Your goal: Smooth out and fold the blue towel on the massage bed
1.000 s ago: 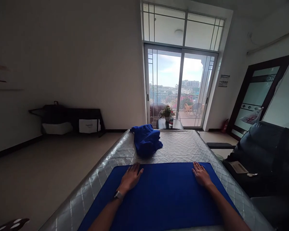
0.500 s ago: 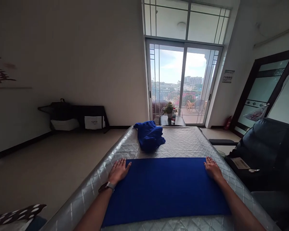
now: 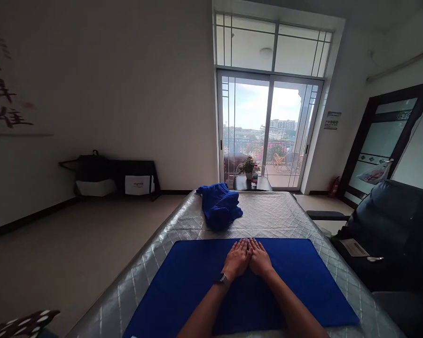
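Cloth, blue, rectangular [image 3: 193, 277]; likely light, limp; pinch 10 and 2 o'clock corners; under flat, touching left hand [image 3: 238, 259], right hand [image 3: 260, 257].

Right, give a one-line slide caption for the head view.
Left hand and right hand side by side on a flat blue cloth, a crumpled blue bundle beyond on a silver quilted cover.
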A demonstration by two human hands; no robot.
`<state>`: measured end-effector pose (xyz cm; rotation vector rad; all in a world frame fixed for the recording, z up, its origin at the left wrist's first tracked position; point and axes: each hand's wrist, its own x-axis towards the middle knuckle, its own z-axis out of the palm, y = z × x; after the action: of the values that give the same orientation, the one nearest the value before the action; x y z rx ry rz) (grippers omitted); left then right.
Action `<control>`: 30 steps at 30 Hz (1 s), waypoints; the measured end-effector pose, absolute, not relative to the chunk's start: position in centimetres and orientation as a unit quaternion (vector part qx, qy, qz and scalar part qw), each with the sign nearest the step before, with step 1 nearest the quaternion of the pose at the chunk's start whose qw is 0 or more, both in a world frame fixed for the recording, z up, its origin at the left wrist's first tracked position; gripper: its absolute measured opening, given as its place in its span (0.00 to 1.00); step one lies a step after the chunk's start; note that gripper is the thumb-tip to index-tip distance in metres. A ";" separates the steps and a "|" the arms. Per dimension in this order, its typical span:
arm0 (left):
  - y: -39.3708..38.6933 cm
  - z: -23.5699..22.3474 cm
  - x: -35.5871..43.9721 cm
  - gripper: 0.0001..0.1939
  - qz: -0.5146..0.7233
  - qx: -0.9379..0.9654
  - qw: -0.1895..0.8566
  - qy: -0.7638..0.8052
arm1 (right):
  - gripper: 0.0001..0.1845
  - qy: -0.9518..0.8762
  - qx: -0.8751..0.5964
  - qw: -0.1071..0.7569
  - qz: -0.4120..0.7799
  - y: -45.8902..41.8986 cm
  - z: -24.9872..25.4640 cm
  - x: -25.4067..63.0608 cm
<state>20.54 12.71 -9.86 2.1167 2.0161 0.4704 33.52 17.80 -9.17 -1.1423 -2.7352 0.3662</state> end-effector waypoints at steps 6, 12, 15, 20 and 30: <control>12.3 -10.5 18.7 0.37 0.147 0.705 0.101 0.687 | 0.33 -0.907 -0.393 0.072 0.136 18.2 -9.5 34.6; 9.1 -10.0 11.0 0.37 0.108 0.661 0.087 0.738 | 0.36 -0.875 -0.464 0.065 0.124 21.4 -8.5 43.9; 6.2 -9.8 5.1 0.34 0.091 0.621 0.069 0.776 | 0.35 -0.842 -0.526 0.062 0.100 23.8 -8.2 50.8; 2.2 -10.1 -2.3 0.30 0.063 0.564 0.048 0.822 | 0.37 -0.801 -0.592 0.056 0.070 26.4 -9.0 57.2; 1.6 -10.3 -3.7 0.30 0.072 0.552 0.031 0.830 | 0.38 -0.796 -0.602 0.060 0.033 26.1 -8.1 56.7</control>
<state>-3.70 1.57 -10.33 1.7015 2.5574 0.2209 56.70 26.08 -8.13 -1.8228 -2.4085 0.1007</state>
